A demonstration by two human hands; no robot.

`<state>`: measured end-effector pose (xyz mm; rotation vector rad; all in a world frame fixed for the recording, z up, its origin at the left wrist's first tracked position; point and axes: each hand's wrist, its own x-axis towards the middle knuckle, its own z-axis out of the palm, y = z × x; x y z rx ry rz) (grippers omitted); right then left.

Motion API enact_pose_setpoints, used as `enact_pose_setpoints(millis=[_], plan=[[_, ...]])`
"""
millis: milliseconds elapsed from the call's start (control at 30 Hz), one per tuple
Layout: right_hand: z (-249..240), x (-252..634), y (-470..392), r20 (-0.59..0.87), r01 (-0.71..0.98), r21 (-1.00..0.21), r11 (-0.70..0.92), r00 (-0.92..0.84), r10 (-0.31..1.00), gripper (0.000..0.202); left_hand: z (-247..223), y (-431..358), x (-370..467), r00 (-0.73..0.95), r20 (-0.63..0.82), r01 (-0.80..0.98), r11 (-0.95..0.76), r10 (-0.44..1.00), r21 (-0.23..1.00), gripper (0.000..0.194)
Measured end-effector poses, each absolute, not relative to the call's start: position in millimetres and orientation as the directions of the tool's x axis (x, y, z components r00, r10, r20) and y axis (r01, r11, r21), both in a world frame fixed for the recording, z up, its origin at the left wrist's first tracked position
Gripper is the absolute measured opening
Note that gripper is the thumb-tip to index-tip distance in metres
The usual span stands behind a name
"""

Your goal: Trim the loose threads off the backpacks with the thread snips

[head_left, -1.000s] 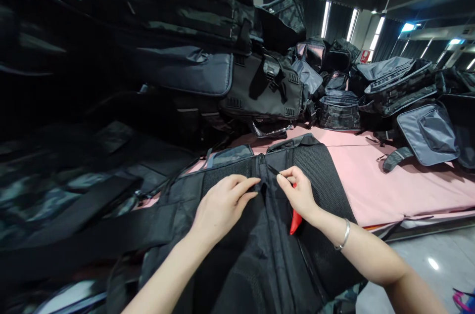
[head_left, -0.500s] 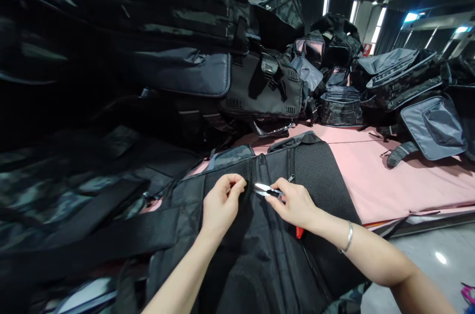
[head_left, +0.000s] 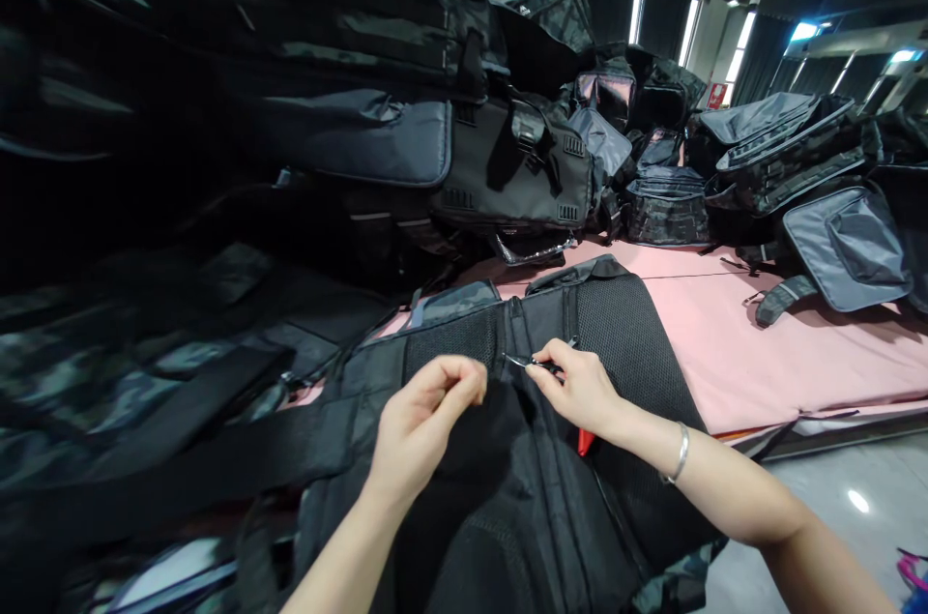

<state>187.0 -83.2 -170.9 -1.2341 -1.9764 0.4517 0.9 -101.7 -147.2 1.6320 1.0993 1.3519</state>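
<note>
Head view: my two hands over a black backpack (head_left: pixel 522 459), lying back-panel up on the near edge of a pink table (head_left: pixel 761 353).
L hand (head_left: pixel 420 421): fingers curled in, thumb and forefinger tips pinched together at approx 12 o'clock of the hand. Whatever is in the pinch is too small to make out; cannot tell if it has hold of a thread. Hand sits just above the fabric at the bag's centre seam.
R hand (head_left: pixel 580 387): closed round a small pair of thread snips (head_left: pixel 533 364). Metal blades stick out toward 9 o'clock, tips at the centre seam. Red handle end shows below the palm at 6 o'clock. Blade gap: cannot tell. Silver bangle (head_left: pixel 678 454) on wrist.
Backpack: mesh panels either side of the seam; L panel at 12 o'clock of L hand, R panel (head_left: pixel 623 324) at 1 o'clock of R hand. Seam runs 12 to 6 between my hands.
Hands: near each other, not touching; snip tips lie between them.
Surroundings: stacked dark bags (head_left: pixel 507 169) at 12 o'clock beyond the backpack; more grey bags (head_left: pixel 841 247) at 2 o'clock on the table. Black straps and fabric (head_left: pixel 181 421) at 9 o'clock.
</note>
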Motion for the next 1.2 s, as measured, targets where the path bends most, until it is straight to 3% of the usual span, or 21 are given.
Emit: enact_pose_setpoints(millis=[67, 100, 167, 233, 333, 433, 700, 1067, 1200], plan=[[-170, 188, -84, 0.408, 0.580, -0.673, 0.460, -0.228, 0.884, 0.012, -147, -112, -6, 0.306, 0.281, 0.174, -0.344, 0.910, 0.923, 0.052], [-169, 188, -85, 0.408, 0.573, -0.679, 0.459, -0.225, 0.885, 0.012, -149, -116, -8, 0.340, 0.247, 0.259, -0.343, 0.907, 0.903, 0.054], [-168, 188, -86, 0.408, 0.572, -0.677, 0.463, -0.232, 0.883, 0.013, -155, -121, -7, 0.220, 0.242, 0.517, -0.323, 0.945, 0.793, 0.044], [-166, 189, -88, 0.402, 0.585, -0.660, 0.471, -0.254, 0.880, 0.013, -162, -122, -1, 0.057, 0.327, 0.717, -0.267, 0.943, 0.644, 0.036], [-165, 191, -89, 0.386, 0.595, -0.638, 0.489, -0.302, 0.872, 0.013, -169, -121, 9, 0.039, 0.409, 0.814, -0.266, 0.912, 0.516, 0.029], [-163, 195, -90, 0.359, 0.587, -0.629, 0.510, -0.362, 0.860, 0.012, -172, -120, 12, 0.047, 0.420, 0.817, -0.277, 0.906, 0.506, 0.028], [-159, 197, -95, 0.321, 0.641, -0.506, 0.577, -0.481, 0.816, 0.013, -178, -119, 3, -0.137, 0.394, 0.687, -0.200, 0.909, 0.699, 0.026], [-168, 190, -98, 0.379, 0.708, -0.368, 0.603, -0.478, 0.792, 0.016, -185, -123, 10, -0.046, 0.458, 0.687, -0.305, 0.888, 0.659, 0.022], [-173, 191, -95, 0.427, 0.661, -0.414, 0.625, -0.465, 0.775, 0.018, -184, -127, 12, -0.047, 0.457, 0.639, -0.325, 0.888, 0.697, 0.023]])
